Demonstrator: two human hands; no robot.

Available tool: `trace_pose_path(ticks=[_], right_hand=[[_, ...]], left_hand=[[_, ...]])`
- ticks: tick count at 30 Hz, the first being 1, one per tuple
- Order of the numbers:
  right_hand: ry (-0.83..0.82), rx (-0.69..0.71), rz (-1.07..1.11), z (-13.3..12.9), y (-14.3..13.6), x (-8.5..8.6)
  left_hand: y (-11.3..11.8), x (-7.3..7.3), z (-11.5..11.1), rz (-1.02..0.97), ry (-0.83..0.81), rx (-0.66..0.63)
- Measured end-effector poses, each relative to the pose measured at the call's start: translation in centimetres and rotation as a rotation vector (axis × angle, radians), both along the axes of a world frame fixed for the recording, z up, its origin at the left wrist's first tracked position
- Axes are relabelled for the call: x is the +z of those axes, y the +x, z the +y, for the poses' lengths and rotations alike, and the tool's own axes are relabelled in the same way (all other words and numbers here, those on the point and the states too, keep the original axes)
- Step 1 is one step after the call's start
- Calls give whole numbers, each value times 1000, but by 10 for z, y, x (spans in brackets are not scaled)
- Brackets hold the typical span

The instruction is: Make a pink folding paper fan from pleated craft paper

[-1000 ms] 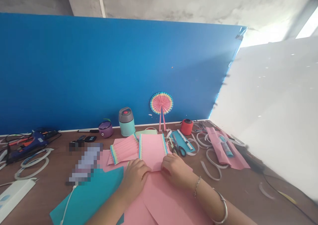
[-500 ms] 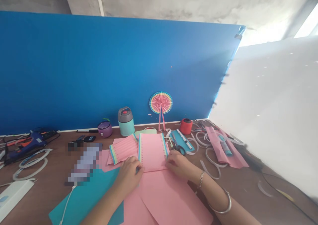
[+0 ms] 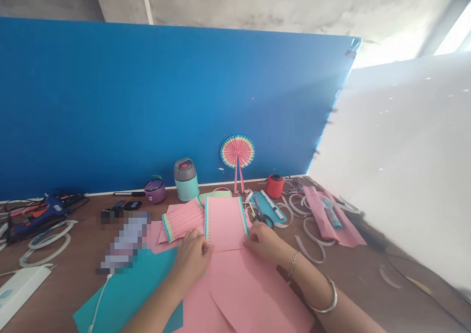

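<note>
A pink paper sheet (image 3: 225, 220) with blue and yellow striped side edges lies in front of me, dotted lines running down both sides. My left hand (image 3: 193, 255) pinches its near left corner with curled fingers. At the near right corner, my right hand (image 3: 262, 242) has its fingers closed on the same sheet. Left of it rests a pleated pink paper piece (image 3: 184, 218) with similar striped ends. Plain pink sheets (image 3: 253, 294) lie beneath and nearer to me. Black-handled scissors (image 3: 264, 219) are just beyond my right hand.
A finished round paper fan (image 3: 237, 151) leans on the blue partition (image 3: 110, 107). Teal paper (image 3: 136, 284), a blurred phone (image 3: 127, 240) and a glue gun (image 3: 51, 210) are leftward. An aqua flask (image 3: 186, 181), red container (image 3: 274, 186) and white strips (image 3: 312, 244) stand or lie around.
Both hands keep hold of the sheet's near corners with barely any movement. My right forearm has shifted very slightly left, and the view has moved a little.
</note>
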State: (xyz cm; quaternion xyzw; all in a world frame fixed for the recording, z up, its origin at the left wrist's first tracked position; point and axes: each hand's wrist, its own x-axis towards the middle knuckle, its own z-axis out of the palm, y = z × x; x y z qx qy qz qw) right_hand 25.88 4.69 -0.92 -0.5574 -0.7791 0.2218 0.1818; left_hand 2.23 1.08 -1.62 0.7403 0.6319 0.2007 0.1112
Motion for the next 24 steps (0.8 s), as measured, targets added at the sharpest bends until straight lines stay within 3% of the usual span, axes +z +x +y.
trace_pose_path(ticks=[24], right_hand=[[22, 45, -68, -2, -1, 5]], left_hand=[[3, 10, -5, 56, -11, -2]])
